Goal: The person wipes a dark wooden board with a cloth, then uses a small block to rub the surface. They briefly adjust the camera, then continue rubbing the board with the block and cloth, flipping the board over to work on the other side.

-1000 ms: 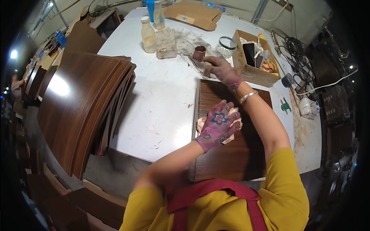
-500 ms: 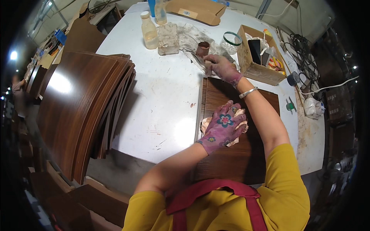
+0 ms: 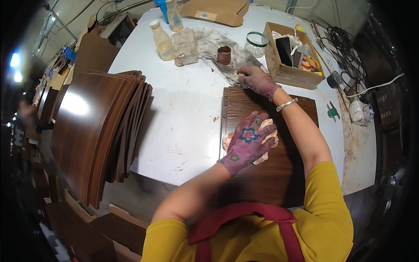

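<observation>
My left hand [image 3: 248,139], in a purple flowered glove, presses a crumpled pale cloth [image 3: 267,148] onto a dark wood-grain panel [image 3: 279,183]. Its fingers bend over the cloth, which sticks out on both sides. Beyond it my right hand [image 3: 258,82], in a stained purple glove, hovers by the panel's far edge. Its thumb and fingers are pinched together; whatever small thing lies between them is too hidden to name. A small brown-stained cup [image 3: 224,55] stands just to its left on a grey, dirty rag [image 3: 209,43].
Several dark panels [image 3: 94,118] lean in a stack at the left. Along the back stand a capped bottle [image 3: 162,41], a grimy block [image 3: 184,48] and a clear jar with a green rim [image 3: 256,43]. A cardboard box of odds and ends [image 3: 301,78] sits far right, near a green-black tool [image 3: 333,111].
My right hand has drawn away from the brown cup, toward the right and nearer the panel. My left hand stays on the cloth. The whole view has shifted slightly.
</observation>
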The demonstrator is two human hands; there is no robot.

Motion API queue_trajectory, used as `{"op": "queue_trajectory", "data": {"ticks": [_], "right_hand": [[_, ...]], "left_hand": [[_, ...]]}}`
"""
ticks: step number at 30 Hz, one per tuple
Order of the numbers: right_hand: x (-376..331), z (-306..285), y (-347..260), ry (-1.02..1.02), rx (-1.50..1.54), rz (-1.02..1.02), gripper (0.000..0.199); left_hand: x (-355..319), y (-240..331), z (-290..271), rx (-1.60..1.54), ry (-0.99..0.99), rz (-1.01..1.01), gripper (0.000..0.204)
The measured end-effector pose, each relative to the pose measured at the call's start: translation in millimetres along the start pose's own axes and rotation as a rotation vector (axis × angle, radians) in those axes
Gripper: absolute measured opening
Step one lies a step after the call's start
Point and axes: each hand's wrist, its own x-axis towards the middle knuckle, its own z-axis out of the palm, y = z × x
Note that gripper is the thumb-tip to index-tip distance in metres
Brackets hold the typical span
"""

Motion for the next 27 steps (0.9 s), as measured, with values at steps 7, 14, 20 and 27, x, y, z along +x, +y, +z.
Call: {"op": "queue_trajectory", "data": {"ticks": [7, 14, 20, 27], "right_hand": [[-2.0, 16.6, -20.3, 0.123, -0.005, -0.028, 0.031], [-46.5, -41.4, 22.6, 0.119, -0.085, 0.053, 0.028], [-92.6, -96.3, 84.7, 0.165, -0.062, 0.07, 0.022], [-146.7, -151.7, 123.4, 0.245, -0.185, 0.132, 0.019]], "left_hand": [[3.3, 6.8, -1.7, 0.04, -0.038, -0.027, 0.037], [5.9, 10.7, -0.6, 0.067, 0.017, -0.019, 0.034], [10.3, 12.5, 3.4, 0.048, 0.052, 0.045, 0.035], [10.7, 21.0, 4.9, 0.152, 0.048, 0.022, 0.035]]}}
